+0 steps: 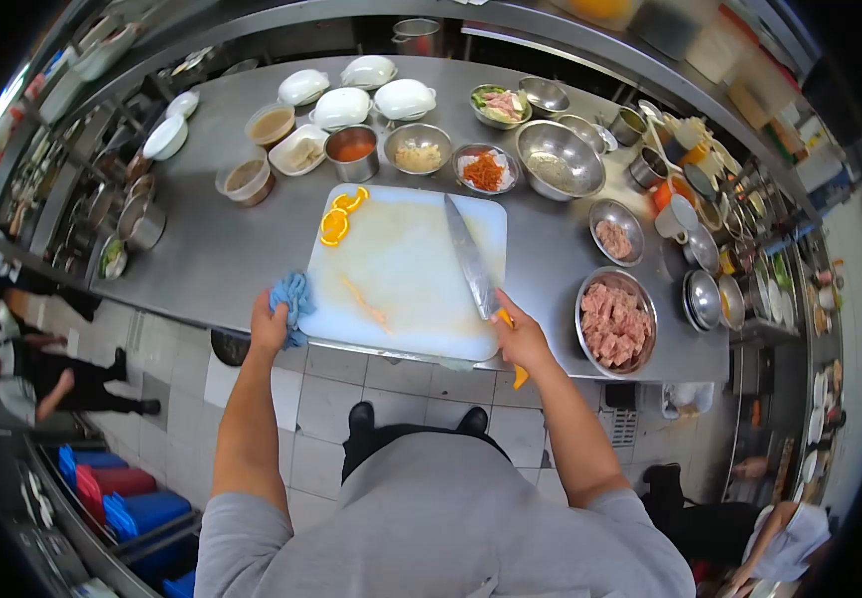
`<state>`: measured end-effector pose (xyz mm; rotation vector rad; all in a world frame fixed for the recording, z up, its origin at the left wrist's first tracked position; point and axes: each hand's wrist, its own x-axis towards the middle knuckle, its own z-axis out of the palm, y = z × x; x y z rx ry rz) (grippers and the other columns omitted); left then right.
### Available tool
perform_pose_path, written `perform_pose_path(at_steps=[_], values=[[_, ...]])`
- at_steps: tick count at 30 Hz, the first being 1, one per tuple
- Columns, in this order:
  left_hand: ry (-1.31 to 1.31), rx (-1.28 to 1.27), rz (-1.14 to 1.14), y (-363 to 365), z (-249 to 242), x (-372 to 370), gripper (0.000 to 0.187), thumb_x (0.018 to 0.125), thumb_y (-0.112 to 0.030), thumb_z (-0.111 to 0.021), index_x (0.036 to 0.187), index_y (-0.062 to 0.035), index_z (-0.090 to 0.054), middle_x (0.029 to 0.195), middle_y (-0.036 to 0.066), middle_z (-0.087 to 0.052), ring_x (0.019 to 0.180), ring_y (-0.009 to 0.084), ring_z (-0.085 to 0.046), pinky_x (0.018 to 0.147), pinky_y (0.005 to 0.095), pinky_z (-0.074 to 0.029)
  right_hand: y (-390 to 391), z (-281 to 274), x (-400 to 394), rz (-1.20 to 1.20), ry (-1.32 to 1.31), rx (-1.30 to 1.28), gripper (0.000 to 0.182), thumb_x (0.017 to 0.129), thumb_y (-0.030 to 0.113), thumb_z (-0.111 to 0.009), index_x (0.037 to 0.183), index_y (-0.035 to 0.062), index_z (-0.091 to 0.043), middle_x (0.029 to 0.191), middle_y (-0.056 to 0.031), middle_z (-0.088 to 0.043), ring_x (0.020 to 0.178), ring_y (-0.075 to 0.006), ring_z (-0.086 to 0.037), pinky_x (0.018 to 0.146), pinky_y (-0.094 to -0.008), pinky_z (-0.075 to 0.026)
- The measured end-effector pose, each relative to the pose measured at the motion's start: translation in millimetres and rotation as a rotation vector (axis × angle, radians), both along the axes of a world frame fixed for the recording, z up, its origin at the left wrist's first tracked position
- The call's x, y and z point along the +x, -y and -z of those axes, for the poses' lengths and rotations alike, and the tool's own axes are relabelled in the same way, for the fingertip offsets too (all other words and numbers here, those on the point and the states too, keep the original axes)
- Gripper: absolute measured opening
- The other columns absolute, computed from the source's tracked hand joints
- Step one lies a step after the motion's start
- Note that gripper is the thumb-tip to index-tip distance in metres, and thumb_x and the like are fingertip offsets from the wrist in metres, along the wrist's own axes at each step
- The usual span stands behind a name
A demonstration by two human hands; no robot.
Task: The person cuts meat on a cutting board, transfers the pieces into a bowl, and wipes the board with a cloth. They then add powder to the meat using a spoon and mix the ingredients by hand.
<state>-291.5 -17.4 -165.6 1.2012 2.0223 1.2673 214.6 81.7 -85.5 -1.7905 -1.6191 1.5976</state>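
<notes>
Clutches, in the head view, a blue cloth [293, 297] in the left hand [271, 321], with the fingers closed and bunched into the fabric. Has the cloth at the near left of the white board [401, 259], beside its left edge; cannot tell whether the fingers themselves touch the board.

Grips a knife [468, 254] in the right hand [521, 334], fingers curled tightly round the orange handle. Shows the handle's end poking out below the hand, past the near edge of the table [202, 229]. Points the blade away from the body, along the right part of the board; cannot tell whether it lies flat there or sits just above.

Shows orange slices [335, 225] at the board's far left corner and a pale streak [361, 302] nearer the left hand. Shows, right of the right hand, a bowl of meat [614, 324], with a smaller bowl of meat [615, 239] just beyond. Shows, past the board's far edge, a pot of red liquid [351, 149], a bowl of pale bits [417, 156], a bowl of orange shreds [486, 170] and a large steel bowl [561, 159].
</notes>
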Motion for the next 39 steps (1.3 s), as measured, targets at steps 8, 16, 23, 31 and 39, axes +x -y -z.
perform_pose_path(at_steps=[8, 16, 23, 31, 39], values=[[-0.520, 0.026, 0.176, -27, 23, -90, 0.043, 0.093, -0.026, -0.062, 0.126, -0.0006, -0.067, 0.119, 0.024, -0.069, 0.111, 0.0452, -0.066, 0.099, 0.0487, -0.052, 118, 20, -82, -0.138, 0.197, 0.497, 0.059, 0.106, 0.035, -0.065, 0.162, 0.0327, -0.045, 0.106, -0.0197, -0.078, 0.097, -0.0364, -0.076, 0.088, -0.0433, -0.058], [-0.374, 0.181, 0.079, -30, 20, -135, 0.038, 0.095, -0.023, -0.058, 0.124, 0.0002, -0.067, 0.116, 0.024, -0.069, 0.107, 0.0447, -0.066, 0.096, 0.0493, -0.052, 231, 25, -108, 0.728, 0.037, 0.192, 0.065, 0.106, 0.020, -0.064, 0.166, 0.0222, -0.039, 0.072, -0.0076, -0.063, 0.057, -0.0136, -0.061, 0.052, -0.0330, -0.053], [-0.409, 0.174, 0.151, -40, 22, -143, 0.038, 0.095, -0.022, -0.058, 0.123, 0.0013, -0.068, 0.116, 0.024, -0.069, 0.107, 0.0439, -0.065, 0.097, 0.0490, -0.051, 250, 3, -129, 0.767, 0.082, 0.137, 0.069, 0.107, 0.020, -0.063, 0.169, 0.0256, -0.033, 0.074, -0.0067, -0.065, 0.054, -0.0141, -0.061, 0.052, -0.0334, -0.053], [-0.412, 0.183, 0.148, -41, 27, -145, 0.038, 0.095, -0.024, -0.059, 0.122, 0.0023, -0.067, 0.114, 0.025, -0.069, 0.106, 0.0450, -0.065, 0.096, 0.0493, -0.051, 310, 13, -166, 0.389, 0.224, 0.226, 0.070, 0.104, 0.031, -0.068, 0.167, 0.0261, -0.037, 0.092, -0.0233, -0.074, 0.074, -0.0410, -0.072, 0.069, -0.0448, -0.058], [-0.478, 0.160, 0.102, -39, 26, -147, 0.040, 0.095, -0.026, -0.061, 0.122, 0.0034, -0.067, 0.114, 0.026, -0.068, 0.106, 0.0464, -0.065, 0.094, 0.0510, -0.051, 312, -11, -168, 0.455, 0.207, 0.079, 0.069, 0.104, 0.031, -0.069, 0.165, 0.0282, -0.039, 0.093, -0.0236, -0.075, 0.084, -0.0454, -0.072, 0.076, -0.0478, -0.058]])
